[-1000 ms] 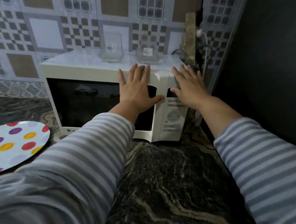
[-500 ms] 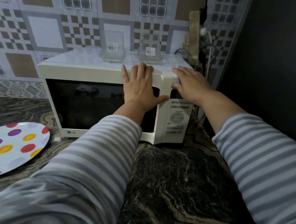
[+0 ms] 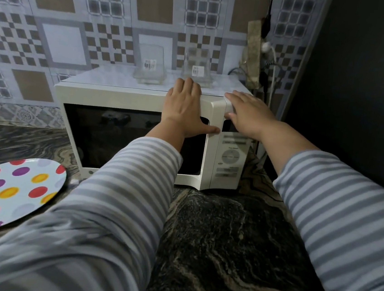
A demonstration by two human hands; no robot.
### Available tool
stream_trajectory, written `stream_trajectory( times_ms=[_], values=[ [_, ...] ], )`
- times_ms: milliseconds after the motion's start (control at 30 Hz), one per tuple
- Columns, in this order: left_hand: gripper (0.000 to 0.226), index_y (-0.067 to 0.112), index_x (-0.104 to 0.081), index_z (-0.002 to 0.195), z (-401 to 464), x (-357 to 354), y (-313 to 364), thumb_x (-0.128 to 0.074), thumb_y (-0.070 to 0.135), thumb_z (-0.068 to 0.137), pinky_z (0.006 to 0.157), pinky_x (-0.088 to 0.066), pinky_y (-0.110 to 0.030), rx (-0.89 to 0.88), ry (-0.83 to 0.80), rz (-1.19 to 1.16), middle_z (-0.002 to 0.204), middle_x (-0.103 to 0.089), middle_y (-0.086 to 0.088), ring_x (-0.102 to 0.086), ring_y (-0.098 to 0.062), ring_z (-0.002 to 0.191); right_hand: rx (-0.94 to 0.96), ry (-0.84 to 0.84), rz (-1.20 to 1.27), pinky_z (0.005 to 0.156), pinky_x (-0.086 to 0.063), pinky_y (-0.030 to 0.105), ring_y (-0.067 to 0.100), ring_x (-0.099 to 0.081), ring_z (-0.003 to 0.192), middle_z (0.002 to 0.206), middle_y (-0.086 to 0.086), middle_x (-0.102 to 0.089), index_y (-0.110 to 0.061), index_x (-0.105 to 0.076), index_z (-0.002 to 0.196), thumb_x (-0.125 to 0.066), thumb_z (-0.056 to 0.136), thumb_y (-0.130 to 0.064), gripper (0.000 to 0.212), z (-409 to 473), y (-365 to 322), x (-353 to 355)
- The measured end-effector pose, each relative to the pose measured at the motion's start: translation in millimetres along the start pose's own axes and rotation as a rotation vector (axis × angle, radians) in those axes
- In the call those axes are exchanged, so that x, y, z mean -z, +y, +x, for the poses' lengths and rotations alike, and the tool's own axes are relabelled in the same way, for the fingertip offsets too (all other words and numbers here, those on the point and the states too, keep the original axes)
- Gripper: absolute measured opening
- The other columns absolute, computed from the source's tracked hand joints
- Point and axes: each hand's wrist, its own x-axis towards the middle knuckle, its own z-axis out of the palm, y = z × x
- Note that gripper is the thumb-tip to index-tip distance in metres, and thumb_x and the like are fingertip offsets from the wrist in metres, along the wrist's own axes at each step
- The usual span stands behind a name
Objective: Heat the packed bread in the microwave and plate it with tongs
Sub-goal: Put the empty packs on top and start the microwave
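Note:
A cream microwave (image 3: 120,97) stands on the dark marbled counter against the tiled wall, its dark door closed. My left hand (image 3: 184,109) lies flat on the door's upper right corner, fingers over the top edge and thumb on the door's right border. My right hand (image 3: 246,113) rests on the top right corner above the control panel (image 3: 230,158), fingers spread. Neither hand holds anything. A white plate with coloured dots (image 3: 10,195) sits on the counter at the left. No bread or tongs can be seen.
Two clear glass containers (image 3: 150,66) stand on the microwave's top. A plug and cables (image 3: 267,51) hang at its back right corner. A dark wall (image 3: 363,80) closes the right side. The marbled counter (image 3: 228,244) stretches in front.
Both hands have slid up the microwave's front to its top edge; the left fingers now curl over the top. The view has come a little closer.

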Motion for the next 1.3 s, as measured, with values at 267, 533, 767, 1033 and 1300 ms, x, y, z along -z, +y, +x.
stream_trajectory(
  times_ms=[267, 533, 767, 1033, 1300],
  values=[
    [0.112, 0.008, -0.039, 0.131, 0, 6, 3, -0.070, 0.080, 0.051, 0.106, -0.032, -0.037, 0.014, -0.046, -0.041, 0.127, -0.039, -0.007, -0.034, -0.027, 0.123, -0.007, -0.026, -0.020, 0.120, -0.012, 0.037, 0.023, -0.013, 0.148, 0.161, 0.007, -0.014, -0.016, -0.017, 0.153, -0.042, 0.101, -0.029, 0.059, -1, -3, 6],
    [0.104, 0.012, -0.043, 0.125, -31, 20, -4, -0.067, 0.082, 0.051, 0.102, -0.032, -0.034, -0.081, 0.012, -0.080, 0.122, -0.040, -0.004, -0.038, -0.023, 0.116, -0.002, -0.055, -0.035, 0.120, -0.013, 0.038, 0.025, -0.015, 0.147, 0.160, 0.010, -0.015, -0.014, -0.016, 0.153, -0.040, 0.102, -0.026, 0.057, -7, -7, 12],
    [0.094, 0.010, -0.031, 0.145, -63, 36, -29, -0.039, 0.079, 0.080, 0.115, -0.020, -0.039, -0.048, -0.047, -0.076, 0.144, -0.036, -0.007, -0.031, -0.026, 0.134, -0.097, -0.057, 0.081, 0.119, -0.014, 0.046, 0.023, -0.016, 0.147, 0.160, 0.009, -0.019, -0.007, -0.020, 0.151, -0.021, 0.105, -0.018, 0.048, -26, -34, 27],
    [0.073, 0.019, -0.005, 0.155, -87, 48, -52, -0.011, 0.061, 0.096, 0.119, 0.001, -0.053, 0.092, -0.214, -0.068, 0.163, -0.001, 0.001, 0.006, -0.015, 0.149, -0.133, -0.023, 0.177, 0.121, -0.006, 0.040, 0.013, -0.009, 0.149, 0.162, 0.000, -0.010, -0.013, -0.017, 0.153, -0.016, 0.105, -0.033, 0.052, -72, -71, 20],
    [0.076, 0.020, -0.002, 0.155, -127, 75, -73, -0.010, 0.064, 0.094, 0.117, 0.003, -0.058, 0.028, -0.234, -0.162, 0.163, 0.005, 0.004, 0.013, -0.012, 0.148, -0.286, 0.083, 0.150, 0.121, -0.005, 0.046, 0.015, -0.008, 0.149, 0.162, 0.000, -0.013, -0.016, -0.020, 0.153, -0.018, 0.105, -0.034, 0.051, -132, -137, 35]
  ],
)
